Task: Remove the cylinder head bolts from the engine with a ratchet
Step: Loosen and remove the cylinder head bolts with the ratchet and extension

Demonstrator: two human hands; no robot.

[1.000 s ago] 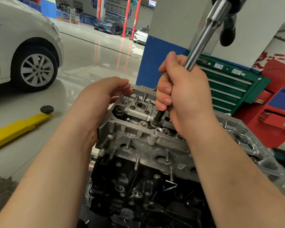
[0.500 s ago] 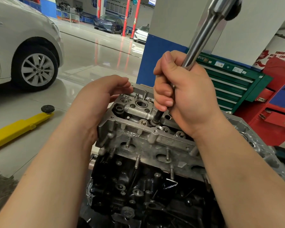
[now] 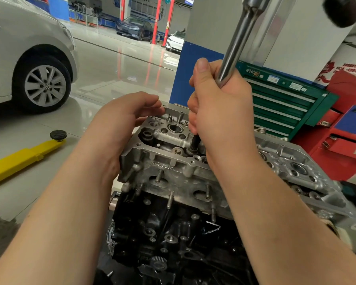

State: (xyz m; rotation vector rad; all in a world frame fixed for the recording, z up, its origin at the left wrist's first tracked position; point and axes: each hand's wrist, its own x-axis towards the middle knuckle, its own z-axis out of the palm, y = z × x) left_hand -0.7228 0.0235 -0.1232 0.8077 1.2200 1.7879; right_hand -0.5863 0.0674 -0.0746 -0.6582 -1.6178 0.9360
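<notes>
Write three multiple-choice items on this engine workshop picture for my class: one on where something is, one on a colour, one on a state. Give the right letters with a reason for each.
1. Where does the left hand rest?
A. on the end of the cylinder head
B. on the tool chest
C. on the car's wheel

2. What colour is the tool chest behind the engine?
A. yellow
B. green
C. white

3. What is the right hand doing?
A. hanging open and empty
B. closed round the ratchet, its black bit down in the head
C. holding a loose bolt

Answers:
1 A, the fingers curl over the head's far left end.
2 B, its drawers are green, beside a red cabinet.
3 B, the fist wraps the steel shaft just above the bit.
</notes>
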